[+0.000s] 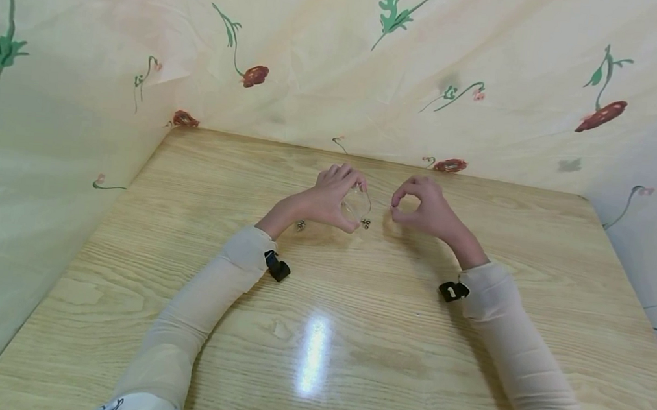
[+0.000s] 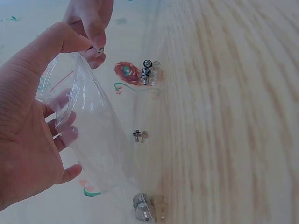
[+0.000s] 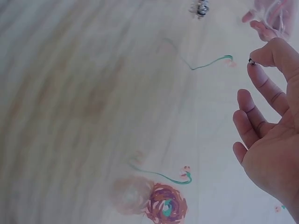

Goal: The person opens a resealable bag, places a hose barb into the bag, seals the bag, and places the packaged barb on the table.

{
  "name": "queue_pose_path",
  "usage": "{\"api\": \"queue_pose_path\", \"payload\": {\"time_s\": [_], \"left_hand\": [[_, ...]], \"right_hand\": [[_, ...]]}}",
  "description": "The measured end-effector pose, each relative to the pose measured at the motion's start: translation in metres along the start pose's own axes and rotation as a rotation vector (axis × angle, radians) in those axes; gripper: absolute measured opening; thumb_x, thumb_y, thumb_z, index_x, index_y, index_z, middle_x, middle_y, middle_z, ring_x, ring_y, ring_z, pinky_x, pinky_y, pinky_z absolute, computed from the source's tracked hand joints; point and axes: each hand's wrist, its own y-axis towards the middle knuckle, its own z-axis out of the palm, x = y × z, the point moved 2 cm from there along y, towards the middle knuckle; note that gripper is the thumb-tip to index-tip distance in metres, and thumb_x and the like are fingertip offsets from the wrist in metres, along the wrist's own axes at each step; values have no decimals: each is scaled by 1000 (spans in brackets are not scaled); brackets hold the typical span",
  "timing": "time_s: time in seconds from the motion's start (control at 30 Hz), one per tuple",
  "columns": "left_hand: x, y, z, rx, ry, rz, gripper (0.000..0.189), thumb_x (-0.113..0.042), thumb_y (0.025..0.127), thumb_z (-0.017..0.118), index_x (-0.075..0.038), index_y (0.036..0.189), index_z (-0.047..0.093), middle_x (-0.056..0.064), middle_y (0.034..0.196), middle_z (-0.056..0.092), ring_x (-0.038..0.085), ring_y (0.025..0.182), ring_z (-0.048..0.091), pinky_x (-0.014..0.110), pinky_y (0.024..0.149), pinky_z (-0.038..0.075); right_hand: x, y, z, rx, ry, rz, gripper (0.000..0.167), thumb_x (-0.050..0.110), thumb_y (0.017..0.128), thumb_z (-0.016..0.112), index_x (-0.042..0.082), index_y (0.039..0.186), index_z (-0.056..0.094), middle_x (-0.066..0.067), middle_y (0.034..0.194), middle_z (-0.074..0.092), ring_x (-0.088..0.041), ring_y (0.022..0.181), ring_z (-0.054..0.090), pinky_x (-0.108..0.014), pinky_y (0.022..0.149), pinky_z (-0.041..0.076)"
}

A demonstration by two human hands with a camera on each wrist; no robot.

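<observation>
My left hand [image 1: 332, 195] grips a clear plastic bag [image 2: 96, 121] by its rim, thumb and fingers spread across the mouth. A red line runs near the bag's upper edge in the left wrist view. To the right, my right hand [image 1: 429, 212] pinches a tiny metal piece [image 3: 252, 62] between thumb and forefinger; its exact kind is too small to tell. That hand is close to the bag's mouth but apart from it. Small metal fittings [image 1: 365, 223] lie on the table just beside the left hand's thumb.
More metal fittings [image 1: 301, 225] lie by the left wrist. The left wrist view shows a small single fitting [image 2: 137, 136] and a larger cluster [image 2: 142, 207] near the bag's lower end. Behind the wooden table [image 1: 364, 338] hangs a flowered sheet [image 1: 318, 54].
</observation>
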Motion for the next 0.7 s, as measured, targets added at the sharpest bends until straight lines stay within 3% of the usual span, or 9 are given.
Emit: {"api": "queue_pose_path", "payload": {"time_s": [0.3,0.5,0.7], "left_hand": [[1,0,2,4,0,12,67,-36,78,77,-11,129,43,15,125,39,25,110,31,45,95,25],[2,0,3,1,0,19,67,-36,78,77,-10,129,43,15,125,39,25,109,30,45,95,25],[0,-1,3,1,5,23,67,-36,78,77,-11,130,43,13,122,38,24,108,30,43,94,25]], "right_hand": [[10,1,-6,-45,23,-44,7,2,80,73,8,83,71,-14,97,66,-30,101,50,-49,93,31],[15,2,-11,-87,43,-146,4,2,81,73,4,83,72,-13,88,69,-30,94,55,-44,92,35],[21,0,-14,-104,52,-92,10,-1,81,75,6,86,71,-12,94,66,-20,93,48,-44,94,28]]}}
